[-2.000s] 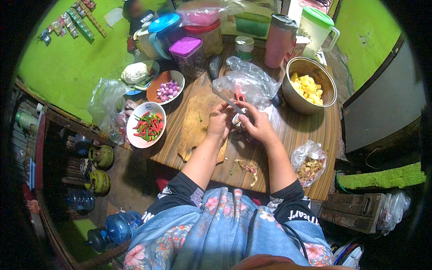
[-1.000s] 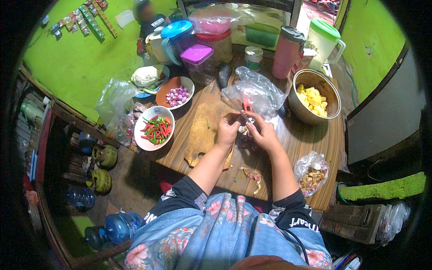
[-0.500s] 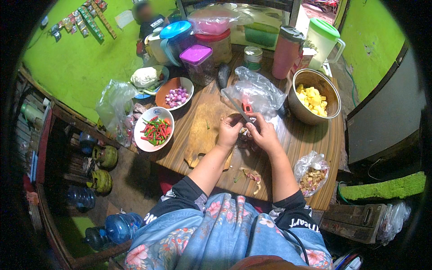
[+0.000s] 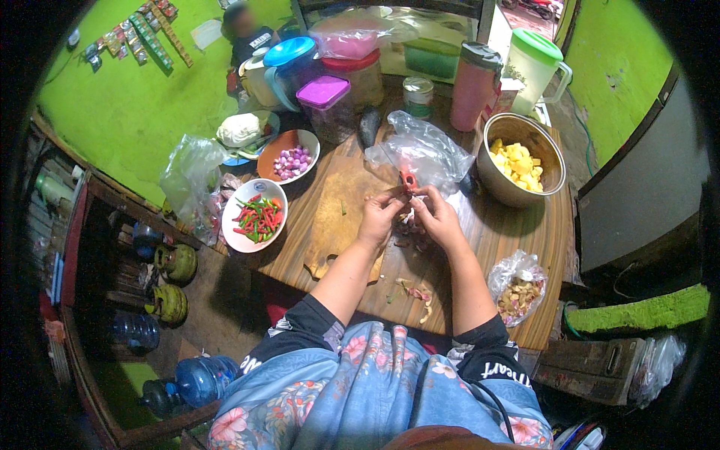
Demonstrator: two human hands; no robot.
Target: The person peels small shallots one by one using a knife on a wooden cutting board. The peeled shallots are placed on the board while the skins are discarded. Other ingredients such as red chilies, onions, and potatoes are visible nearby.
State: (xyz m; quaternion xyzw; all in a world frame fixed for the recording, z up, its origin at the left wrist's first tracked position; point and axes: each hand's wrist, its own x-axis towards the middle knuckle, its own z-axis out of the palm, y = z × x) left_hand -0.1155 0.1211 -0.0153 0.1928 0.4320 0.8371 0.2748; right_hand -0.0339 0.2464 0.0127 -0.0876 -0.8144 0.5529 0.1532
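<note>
My left hand (image 4: 379, 216) and my right hand (image 4: 439, 219) meet over the table, just right of the wooden cutting board (image 4: 345, 199). Fingers and thumbs on both sides are pinched together at the tips. Whatever lies between them is too small and covered to name. A red object with a hole (image 4: 408, 180) shows right beyond the fingertips, against a clear plastic bag (image 4: 431, 150). Below the hands lie dark, papery peelings (image 4: 406, 225), partly hidden. More scraps (image 4: 420, 292) rest nearer to me on the table. No knife blade is visible at my fingers.
Left of the board stand a bowl of cut chillies (image 4: 257, 217) and a bowl of peeled shallots (image 4: 291, 162). At right are a pot of yellow chunks (image 4: 517, 166) and a bag of peelings (image 4: 517, 289). Jugs and tubs (image 4: 324, 105) line the back; a person (image 4: 251, 41) is beyond.
The knife blade that stuck out from my right hand toward the far left is out of sight now. Both hands stay together in nearly the same place.
</note>
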